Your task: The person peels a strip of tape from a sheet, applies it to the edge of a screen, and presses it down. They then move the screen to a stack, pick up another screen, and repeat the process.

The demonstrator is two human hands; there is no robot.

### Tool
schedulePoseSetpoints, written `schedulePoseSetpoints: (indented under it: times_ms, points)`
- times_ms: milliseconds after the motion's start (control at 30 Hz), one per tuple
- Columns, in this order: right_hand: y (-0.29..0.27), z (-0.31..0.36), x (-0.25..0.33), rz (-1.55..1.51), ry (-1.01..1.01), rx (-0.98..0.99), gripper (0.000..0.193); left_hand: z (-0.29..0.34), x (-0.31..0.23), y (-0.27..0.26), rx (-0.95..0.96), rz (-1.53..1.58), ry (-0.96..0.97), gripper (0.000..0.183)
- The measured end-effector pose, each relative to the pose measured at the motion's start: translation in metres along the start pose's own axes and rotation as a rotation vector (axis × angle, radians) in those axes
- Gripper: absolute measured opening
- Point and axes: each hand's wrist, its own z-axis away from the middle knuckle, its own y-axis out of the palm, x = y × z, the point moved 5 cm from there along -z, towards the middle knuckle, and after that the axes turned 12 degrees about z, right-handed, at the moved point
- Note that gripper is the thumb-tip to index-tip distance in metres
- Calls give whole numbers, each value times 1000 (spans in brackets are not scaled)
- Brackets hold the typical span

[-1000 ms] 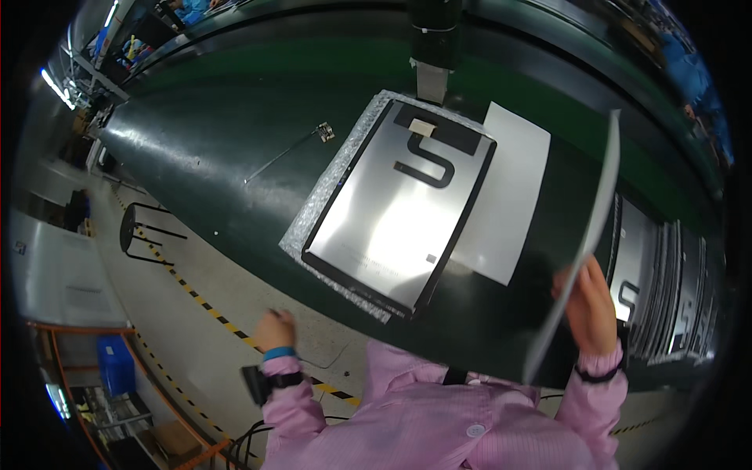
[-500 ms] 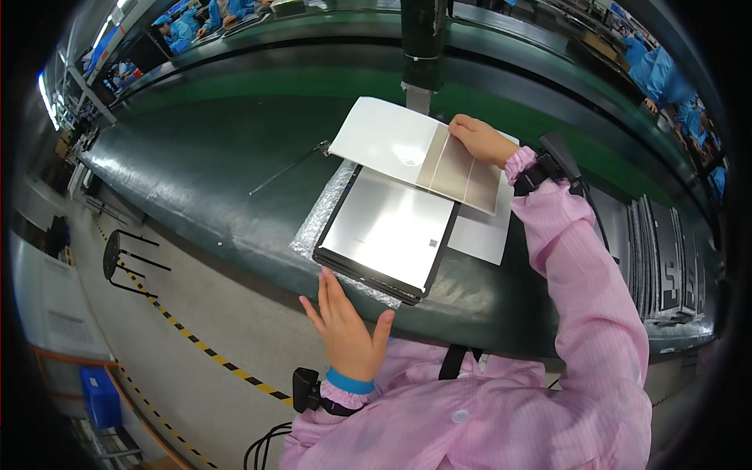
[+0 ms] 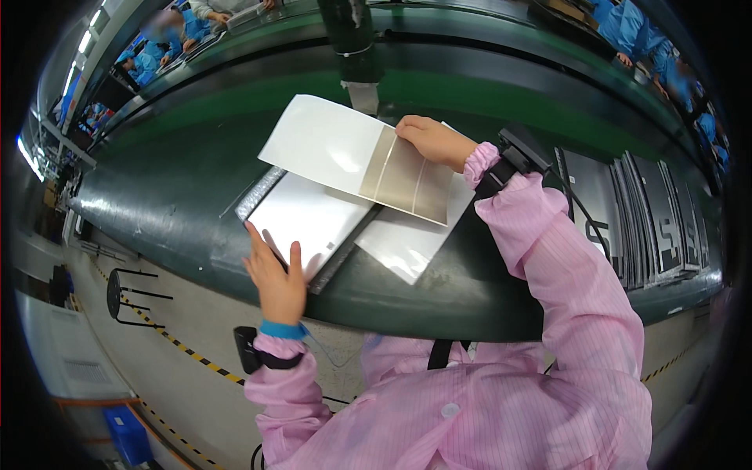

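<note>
My right hand [image 3: 435,142] pinches the far right part of a white sheet with a tan, line-divided section [image 3: 333,153]. The sheet is held tilted above the belt and overlaps the far end of a flat pale panel [image 3: 309,211]. My left hand [image 3: 278,278] is at the panel's near left edge, fingers stretched and thumb apart over its surface; whether it bears any of the panel's weight is unclear. Silvery bubble wrap [image 3: 260,193] shows beside the panel's far left side. To the right, partly under the held sheet, lies another white sheet [image 3: 411,244].
Several dark flat panels [image 3: 638,215] stand in a row at the right of the green work surface [image 3: 180,184]. A dark post [image 3: 347,39] rises at the back. A black stool [image 3: 117,296] is on the floor at left. People in blue work beyond.
My left hand has moved from below the panel up to its edge. The panel now lies more slanted, and its dark border shows less. The right hand still holds the tan-sectioned sheet.
</note>
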Motion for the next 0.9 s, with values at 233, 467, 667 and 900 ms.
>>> schedulePoseSetpoints:
  times_ms: [233,467,667,900]
  points:
    - [-78,88,-42,-360,188,-314,26,-7,-83,12,194,-415,455,75]
    - [-71,194,-92,-433,393,-497,21,-10,-83,47,272,-494,577,62]
    - [-23,193,-89,-644,361,-442,37,-3,-92,47,267,-490,579,53]
    - [-15,170,-36,276,94,-661,47,6,-123,31,209,-495,769,40]
